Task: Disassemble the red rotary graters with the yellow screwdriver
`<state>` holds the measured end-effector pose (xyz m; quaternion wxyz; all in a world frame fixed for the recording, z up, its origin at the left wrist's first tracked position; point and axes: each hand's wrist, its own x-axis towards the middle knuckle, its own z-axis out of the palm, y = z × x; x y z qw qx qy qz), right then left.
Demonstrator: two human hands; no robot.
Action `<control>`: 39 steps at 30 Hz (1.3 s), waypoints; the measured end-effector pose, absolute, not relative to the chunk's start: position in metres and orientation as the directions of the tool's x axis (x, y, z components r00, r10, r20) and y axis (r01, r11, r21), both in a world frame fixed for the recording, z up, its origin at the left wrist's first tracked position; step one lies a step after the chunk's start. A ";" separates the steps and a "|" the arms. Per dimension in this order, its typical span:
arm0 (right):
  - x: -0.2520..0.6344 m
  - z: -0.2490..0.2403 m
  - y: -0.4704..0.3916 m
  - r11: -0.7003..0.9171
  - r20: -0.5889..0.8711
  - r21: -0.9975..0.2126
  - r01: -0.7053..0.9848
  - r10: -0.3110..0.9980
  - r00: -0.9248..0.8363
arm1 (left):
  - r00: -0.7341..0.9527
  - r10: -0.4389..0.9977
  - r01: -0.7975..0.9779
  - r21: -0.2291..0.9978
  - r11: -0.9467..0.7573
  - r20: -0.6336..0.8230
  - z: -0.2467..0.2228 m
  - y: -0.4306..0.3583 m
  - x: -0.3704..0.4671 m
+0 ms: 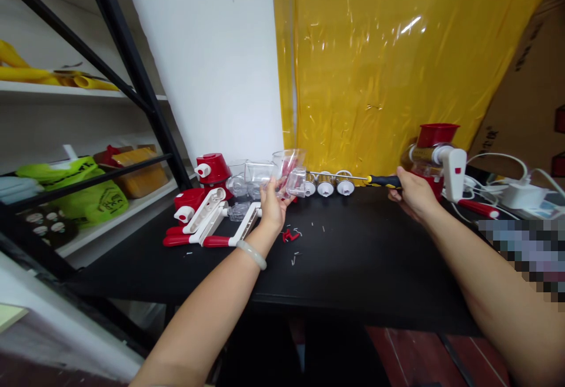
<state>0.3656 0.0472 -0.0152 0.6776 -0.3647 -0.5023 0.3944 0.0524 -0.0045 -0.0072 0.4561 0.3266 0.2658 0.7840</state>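
Note:
My left hand (273, 206) is closed around a clear plastic grater housing (296, 183), held above the black table. In my right hand (414, 192) is a screwdriver (382, 182) with a black and yellow handle. Its long shaft points left, and the tip is at or close to the housing; whether it touches a screw I cannot tell. Behind the shaft stand several metal grater drums (325, 188) with white ends. Small red parts (289, 235) and loose screws (295, 257) lie below my left hand.
White cranks (212, 216) with red grips, red bases (214, 167) and more clear housings (238, 184) are at the left. An assembled red and white grater (436, 137) stands at the right, beside white cables and a power adapter (523, 193). A shelf rack (119, 40) borders the left side.

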 end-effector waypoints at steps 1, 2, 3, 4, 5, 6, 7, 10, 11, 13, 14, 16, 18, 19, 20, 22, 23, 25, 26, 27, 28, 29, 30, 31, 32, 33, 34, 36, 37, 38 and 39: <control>0.366 -0.015 0.048 0.432 0.401 -0.887 -0.164 0.896 0.189 | -0.375 0.888 -0.543 0.714 -0.442 0.265 -0.007 -0.005 0.052; 0.367 -0.015 0.049 0.443 0.412 -0.882 -0.161 0.890 0.194 | -0.381 0.888 -0.546 0.713 -0.441 0.258 -0.006 -0.005 0.053; 0.367 -0.015 0.050 0.456 0.424 -0.875 -0.159 0.883 0.200 | -0.386 0.888 -0.550 0.711 -0.438 0.249 -0.006 -0.005 0.053; 0.368 -0.015 0.051 0.471 0.437 -0.868 -0.160 0.876 0.206 | -0.389 0.889 -0.555 0.709 -0.435 0.241 -0.005 -0.006 0.053; 0.368 -0.014 0.052 0.483 0.447 -0.860 -0.167 0.869 0.212 | -0.393 0.889 -0.559 0.706 -0.434 0.234 -0.005 -0.006 0.053; 0.368 -0.014 0.053 0.490 0.451 -0.852 -0.186 0.866 0.216 | -0.397 0.888 -0.561 0.705 -0.434 0.231 -0.005 -0.006 0.053; 0.368 -0.013 0.053 0.490 0.448 -0.845 -0.215 0.867 0.217 | -0.398 0.888 -0.561 0.704 -0.435 0.231 -0.005 -0.006 0.053; 0.367 -0.011 0.051 0.454 0.412 -0.834 -0.314 0.890 0.195 | -0.399 0.886 -0.557 0.706 -0.438 0.235 -0.006 -0.005 0.052; 0.366 -0.010 0.049 0.436 0.398 -0.835 -0.336 0.900 0.179 | -0.402 0.885 -0.555 0.706 -0.440 0.236 -0.007 -0.004 0.052; 0.367 -0.008 0.046 0.396 0.375 -0.847 -0.355 0.918 0.131 | -0.408 0.882 -0.554 0.704 -0.445 0.236 -0.007 -0.004 0.051; 0.367 -0.008 0.044 0.372 0.361 -0.857 -0.355 0.927 0.100 | -0.412 0.880 -0.553 0.704 -0.447 0.235 -0.007 -0.004 0.051; 0.368 -0.009 0.043 0.335 0.337 -0.881 -0.335 0.940 0.054 | -0.415 0.880 -0.550 0.707 -0.445 0.231 -0.007 -0.004 0.051; 0.369 -0.010 0.043 0.322 0.323 -0.902 -0.287 0.945 0.043 | -0.417 0.879 -0.544 0.710 -0.446 0.233 -0.008 -0.004 0.051; 0.370 -0.011 0.043 0.327 0.326 -0.907 -0.264 0.944 0.050 | -0.418 0.877 -0.541 0.710 -0.450 0.237 -0.008 -0.004 0.051; 0.370 -0.011 0.043 0.337 0.333 -0.908 -0.250 0.941 0.059 | -0.418 0.875 -0.539 0.710 -0.454 0.242 -0.008 -0.004 0.050; 0.370 -0.008 0.040 0.353 0.349 -0.902 -0.250 0.935 0.063 | -0.423 0.873 -0.538 0.708 -0.457 0.242 -0.008 -0.003 0.050; 0.370 -0.007 0.038 0.358 0.356 -0.896 -0.264 0.933 0.057 | -0.426 0.874 -0.540 0.709 -0.453 0.234 -0.008 -0.003 0.050; 0.370 -0.002 0.032 0.358 0.366 -0.878 -0.318 0.930 0.038 | -0.426 0.876 -0.541 0.713 -0.446 0.224 -0.008 -0.003 0.049; 0.370 0.000 0.030 0.355 0.370 -0.867 -0.351 0.929 0.024 | -0.425 0.877 -0.541 0.715 -0.444 0.223 -0.007 -0.003 0.049; 0.370 0.001 0.028 0.348 0.373 -0.857 -0.380 0.928 0.007 | -0.422 0.878 -0.540 0.716 -0.442 0.224 -0.007 -0.003 0.049; 0.370 0.001 0.027 0.332 0.365 -0.859 -0.390 0.931 -0.011 | -0.422 0.878 -0.539 0.717 -0.443 0.225 -0.007 -0.003 0.049; 0.369 0.000 0.027 0.310 0.344 -0.872 -0.379 0.939 -0.025 | -0.424 0.877 -0.537 0.717 -0.443 0.224 -0.007 -0.003 0.049; 0.369 -0.002 0.028 0.281 0.312 -0.894 -0.348 0.950 -0.034 | -0.430 0.875 -0.535 0.718 -0.445 0.222 -0.007 -0.003 0.048; 0.368 -0.004 0.030 0.259 0.279 -0.918 -0.300 0.960 -0.024 | -0.434 0.873 -0.533 0.719 -0.446 0.221 -0.006 -0.003 0.048; 0.366 -0.006 0.032 0.251 0.257 -0.937 -0.242 0.966 0.006 | -0.435 0.872 -0.529 0.720 -0.448 0.223 -0.006 -0.003 0.048; 0.365 -0.008 0.035 0.263 0.259 -0.944 -0.200 0.965 0.046 | -0.432 0.872 -0.526 0.722 -0.450 0.229 -0.006 -0.003 0.048; 0.364 -0.010 0.037 0.294 0.283 -0.938 -0.182 0.955 0.088 | -0.426 0.873 -0.524 0.723 -0.451 0.237 -0.006 -0.004 0.048; 0.364 -0.009 0.039 0.383 0.358 -0.901 -0.205 0.922 0.149 | -0.411 0.877 -0.520 0.725 -0.451 0.251 -0.007 -0.004 0.048; 0.364 -0.008 0.039 0.420 0.389 -0.871 -0.254 0.906 0.166 | -0.401 0.879 -0.516 0.729 -0.449 0.258 -0.008 -0.004 0.049; 0.365 -0.005 0.038 0.440 0.406 -0.838 -0.322 0.898 0.171 | -0.388 0.883 -0.511 0.735 -0.445 0.264 -0.009 -0.004 0.049; 0.367 -0.003 0.037 0.446 0.412 -0.808 -0.385 0.895 0.172 | -0.374 0.888 -0.509 0.742 -0.437 0.267 -0.010 -0.004 0.050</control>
